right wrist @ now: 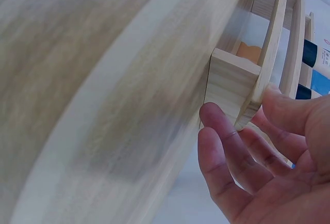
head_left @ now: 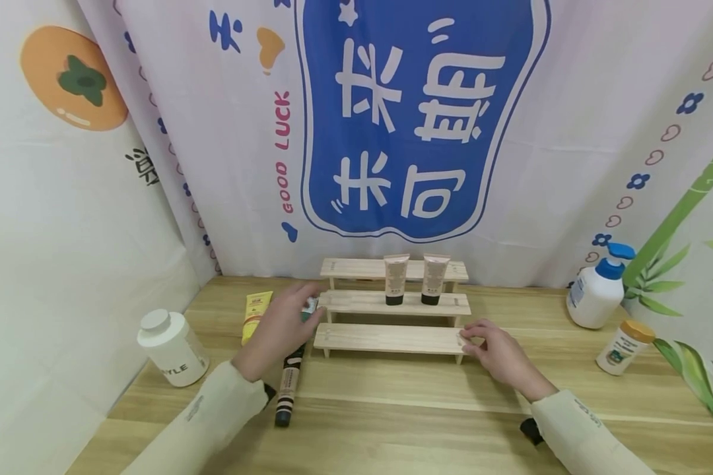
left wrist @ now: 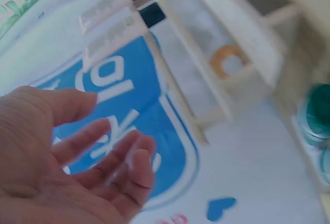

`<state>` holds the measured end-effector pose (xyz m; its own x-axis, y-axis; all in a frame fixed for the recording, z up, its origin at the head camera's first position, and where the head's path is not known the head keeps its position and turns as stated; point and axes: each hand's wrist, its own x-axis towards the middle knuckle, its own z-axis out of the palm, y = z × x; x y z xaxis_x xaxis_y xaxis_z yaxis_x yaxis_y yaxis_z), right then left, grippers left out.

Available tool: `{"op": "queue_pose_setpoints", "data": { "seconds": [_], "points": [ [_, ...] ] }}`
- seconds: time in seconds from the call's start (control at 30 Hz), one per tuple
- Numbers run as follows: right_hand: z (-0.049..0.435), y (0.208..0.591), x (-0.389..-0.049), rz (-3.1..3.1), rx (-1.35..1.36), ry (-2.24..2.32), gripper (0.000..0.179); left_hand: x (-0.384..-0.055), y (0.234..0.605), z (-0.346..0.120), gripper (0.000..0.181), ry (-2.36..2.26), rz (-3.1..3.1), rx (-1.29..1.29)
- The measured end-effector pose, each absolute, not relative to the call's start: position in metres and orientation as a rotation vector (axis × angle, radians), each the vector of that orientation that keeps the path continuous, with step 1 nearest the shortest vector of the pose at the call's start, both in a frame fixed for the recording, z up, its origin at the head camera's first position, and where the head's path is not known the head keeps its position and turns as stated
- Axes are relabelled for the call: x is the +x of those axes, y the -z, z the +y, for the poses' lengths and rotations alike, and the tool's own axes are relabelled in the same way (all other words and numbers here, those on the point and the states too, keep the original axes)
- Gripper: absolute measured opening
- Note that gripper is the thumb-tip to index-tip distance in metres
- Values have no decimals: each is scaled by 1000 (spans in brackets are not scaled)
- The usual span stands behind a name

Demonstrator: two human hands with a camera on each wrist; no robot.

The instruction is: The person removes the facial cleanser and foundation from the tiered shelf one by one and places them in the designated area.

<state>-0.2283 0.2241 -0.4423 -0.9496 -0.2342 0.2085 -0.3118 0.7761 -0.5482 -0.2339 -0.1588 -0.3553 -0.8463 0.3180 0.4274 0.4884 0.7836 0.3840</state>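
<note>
evidently, the wooden rack point(head_left: 386, 338) can be judged light and stiff, its bare boards hardly slippery, its thin legs perhaps easily strained; it is best taken by both board ends and held level, since two small tubes point(head_left: 395, 280) are stood on its middle step and could be tipped. it is set on the table point(head_left: 362, 435) between the hands: its lowest board is pinched at the right end by the right hand point(head_left: 499, 353), while the left hand point(head_left: 281, 328), fingers loosely spread and nothing held, is poised just beside its left end.
</note>
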Motion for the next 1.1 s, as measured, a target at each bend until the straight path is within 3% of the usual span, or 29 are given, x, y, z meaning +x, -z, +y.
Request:
{"op": "queue_pose_setpoints", "data": {
  "seconds": [0.2, 0.53, 1.1],
  "points": [
    [225, 446, -229, -2817, 445, -920, 26, -254, 349, -120, 47, 729, -2484, -788],
    [224, 446, -230, -2814, 443, -919, 26, -283, 352, -71, 70, 626, -2488, -799],
    [225, 446, -229, -2816, 422, -916, 27, -298, 362, -49, 30, 816, -2391, -793]
  ]
}}
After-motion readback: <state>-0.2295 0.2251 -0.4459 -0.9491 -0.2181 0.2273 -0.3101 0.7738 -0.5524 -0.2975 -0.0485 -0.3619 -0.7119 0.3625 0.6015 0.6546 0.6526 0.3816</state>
